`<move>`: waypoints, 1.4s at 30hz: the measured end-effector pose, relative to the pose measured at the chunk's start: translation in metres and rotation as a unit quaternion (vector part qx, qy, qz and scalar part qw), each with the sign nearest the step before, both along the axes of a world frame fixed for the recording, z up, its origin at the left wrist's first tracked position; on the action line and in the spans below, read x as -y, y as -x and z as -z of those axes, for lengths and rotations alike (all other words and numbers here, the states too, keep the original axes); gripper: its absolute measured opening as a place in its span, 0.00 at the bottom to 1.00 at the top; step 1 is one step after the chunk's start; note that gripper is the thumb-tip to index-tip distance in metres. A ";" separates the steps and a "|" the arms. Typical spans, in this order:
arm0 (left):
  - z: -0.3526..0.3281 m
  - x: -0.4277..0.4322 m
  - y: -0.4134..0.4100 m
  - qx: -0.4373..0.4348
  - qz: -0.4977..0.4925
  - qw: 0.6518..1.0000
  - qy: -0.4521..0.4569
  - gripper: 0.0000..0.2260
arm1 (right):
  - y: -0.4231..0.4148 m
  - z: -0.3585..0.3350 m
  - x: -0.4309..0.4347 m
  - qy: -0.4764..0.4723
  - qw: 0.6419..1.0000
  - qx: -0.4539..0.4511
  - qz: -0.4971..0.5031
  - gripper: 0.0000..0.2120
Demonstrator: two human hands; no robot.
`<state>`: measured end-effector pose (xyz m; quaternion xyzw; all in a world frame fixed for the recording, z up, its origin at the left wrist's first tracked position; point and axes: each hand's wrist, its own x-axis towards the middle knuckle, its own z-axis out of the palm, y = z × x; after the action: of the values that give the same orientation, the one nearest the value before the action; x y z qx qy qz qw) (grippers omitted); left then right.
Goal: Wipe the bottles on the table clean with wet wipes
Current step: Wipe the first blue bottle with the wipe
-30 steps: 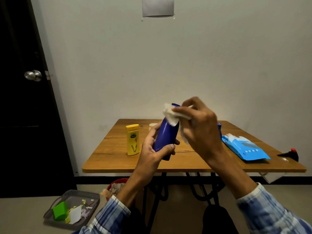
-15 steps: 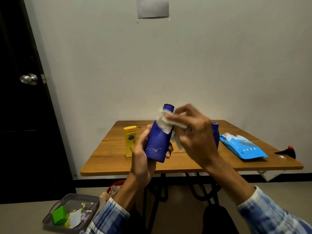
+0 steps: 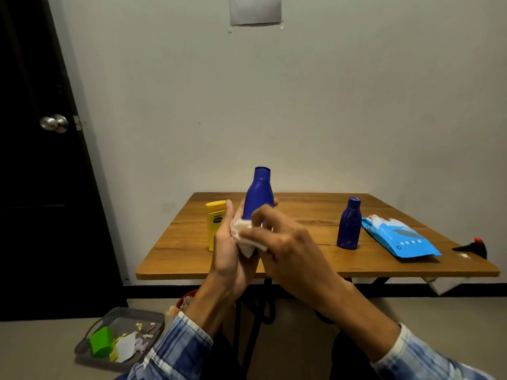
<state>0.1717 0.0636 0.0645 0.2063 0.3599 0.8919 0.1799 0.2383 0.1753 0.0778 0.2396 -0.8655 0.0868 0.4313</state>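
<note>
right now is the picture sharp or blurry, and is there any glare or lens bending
Head view: dim, even light with no strong glare; only the metal door knob catches a small highlight. The tall dark blue plastic bottle and the white wet wipe read fairly sharp, fingertips of the right hand slightly soft. Wide-angle bending shows in the black door's leaning edge.

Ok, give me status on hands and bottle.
Left hand grips blue bottle, upright. Right hand presses wipe on its lower body. Yellow bottle and small blue bottle on the table, nothing blocking.
</note>
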 end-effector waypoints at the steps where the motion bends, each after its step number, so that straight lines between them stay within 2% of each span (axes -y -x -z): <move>1: 0.003 0.000 0.001 0.001 0.007 1.000 0.005 0.29 | -0.003 0.003 0.001 -0.025 0.999 0.022 -0.009 0.12; 3: 0.006 -0.001 0.001 0.018 0.023 1.000 0.002 0.28 | -0.002 -0.003 -0.003 -0.026 0.999 0.028 -0.018 0.11; 6: 0.007 -0.003 0.002 0.042 0.017 0.999 -0.030 0.23 | 0.003 -0.016 -0.005 0.029 1.000 -0.001 0.005 0.11; 9: 0.005 -0.001 0.000 0.007 0.024 1.000 -0.013 0.24 | -0.003 -0.009 0.006 -0.036 0.999 0.015 0.015 0.13; 12: 0.003 0.000 0.000 0.016 0.025 1.000 -0.002 0.24 | -0.011 -0.003 -0.007 -0.080 0.993 0.080 -0.038 0.14; 14: 0.000 -0.001 0.000 0.039 0.027 0.999 -0.026 0.24 | -0.010 -0.012 -0.022 -0.034 0.992 0.106 -0.062 0.11; 17: -0.001 -0.002 0.001 0.041 -0.004 0.999 -0.030 0.19 | 0.001 -0.033 -0.038 0.135 0.990 0.014 -0.046 0.11; 19: -0.001 -0.004 0.000 0.032 -0.005 0.999 -0.030 0.18 | 0.009 -0.040 -0.039 0.198 0.980 -0.015 -0.032 0.12; 23: -0.003 0.000 0.000 0.053 0.008 0.997 -0.048 0.20 | 0.009 -0.004 -0.024 0.122 0.990 0.043 -0.059 0.15; 27: -0.001 0.004 0.009 0.050 0.019 0.997 -0.056 0.24 | -0.005 0.013 -0.029 0.055 0.984 0.122 -0.117 0.12; 28: -0.001 0.003 0.010 0.052 0.018 0.997 -0.055 0.24 | -0.005 0.009 -0.032 0.066 0.982 0.122 -0.129 0.12; 30: -0.002 0.000 0.008 0.051 0.006 0.998 -0.048 0.22 | -0.001 -0.007 -0.038 0.154 0.976 0.082 -0.133 0.11; 32: -0.003 -0.001 0.004 0.041 -0.014 0.999 -0.027 0.20 | 0.008 -0.029 -0.041 0.245 0.964 0.019 -0.104 0.11; 33: -0.002 -0.002 0.003 0.028 -0.023 0.999 -0.012 0.19 | 0.014 -0.040 -0.042 0.261 0.961 -0.007 -0.087 0.11; 36: -0.001 -0.004 -0.002 -0.007 -0.032 0.999 0.024 0.18 | 0.030 -0.057 -0.039 0.237 0.969 -0.033 -0.066 0.11; 38: -0.003 -0.002 -0.002 -0.006 -0.036 0.999 0.011 0.16 | 0.031 -0.048 -0.033 0.187 0.981 -0.025 -0.056 0.12; 42: -0.002 0.006 0.007 0.038 -0.038 0.998 -0.017 0.19 | 0.007 -0.012 -0.025 0.073 0.990 0.056 -0.103 0.10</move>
<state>0.1642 0.0577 0.0669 0.1612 0.3456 0.9112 0.1558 0.2313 0.2004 0.0894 0.2900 -0.8504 0.2070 0.3872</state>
